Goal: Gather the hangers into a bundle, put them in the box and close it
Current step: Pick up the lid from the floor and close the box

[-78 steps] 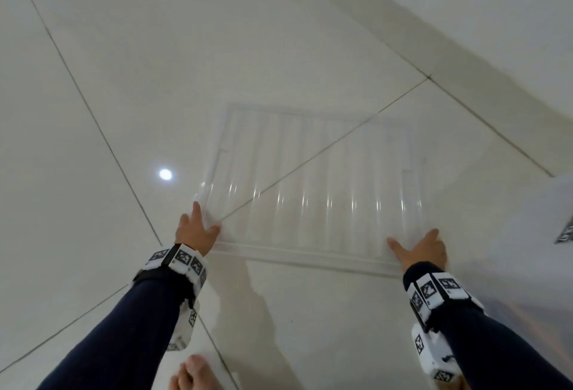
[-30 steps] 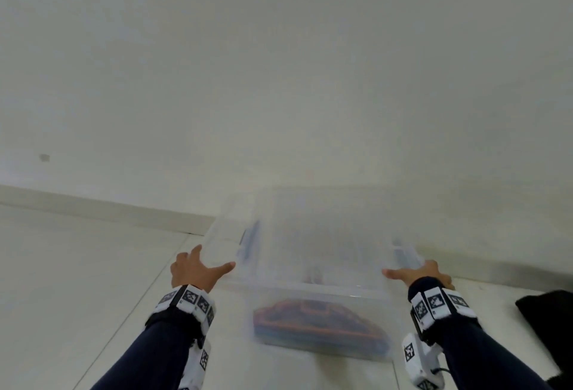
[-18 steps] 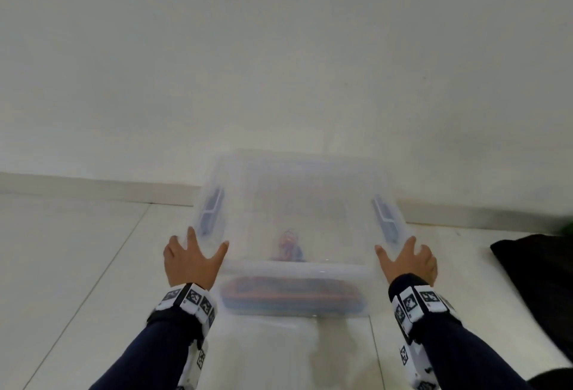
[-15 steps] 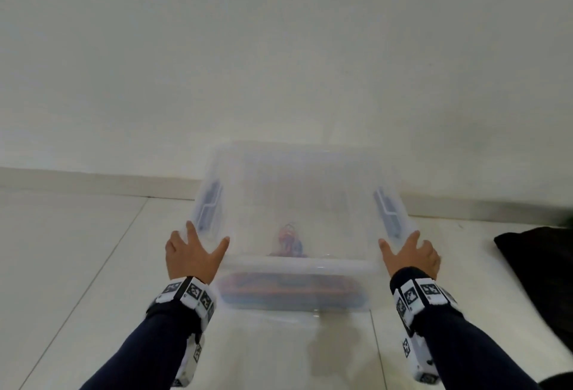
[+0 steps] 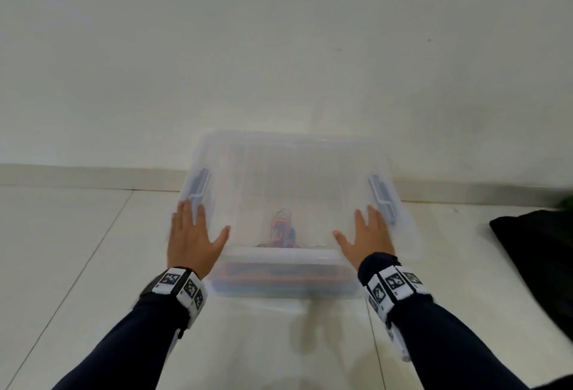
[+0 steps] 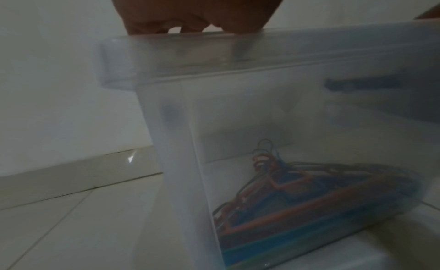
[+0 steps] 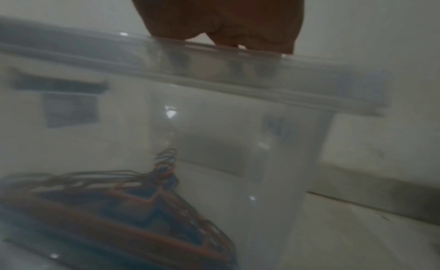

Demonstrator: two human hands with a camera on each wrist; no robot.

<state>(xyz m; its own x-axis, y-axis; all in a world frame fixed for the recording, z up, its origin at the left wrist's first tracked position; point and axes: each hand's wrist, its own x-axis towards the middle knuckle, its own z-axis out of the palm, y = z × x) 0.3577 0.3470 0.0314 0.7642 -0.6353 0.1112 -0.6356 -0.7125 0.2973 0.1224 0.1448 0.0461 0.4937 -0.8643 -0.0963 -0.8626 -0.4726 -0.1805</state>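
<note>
both hands slid inward onto the lid (image 5: 291,172); left hand (image 5: 192,240) and right hand (image 5: 369,239) fingers spread flat.

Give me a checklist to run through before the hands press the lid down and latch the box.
1. Hangers bundled inside the box: ok.
2. Lid resting on the rim: ok.
3. Left hand flat on the near left corner: ok.
4. Right hand flat on the near right corner: ok.
5. Side latches clipped shut: cannot tell.
6. Lid seated evenly at the far edge: cannot tell.
</note>
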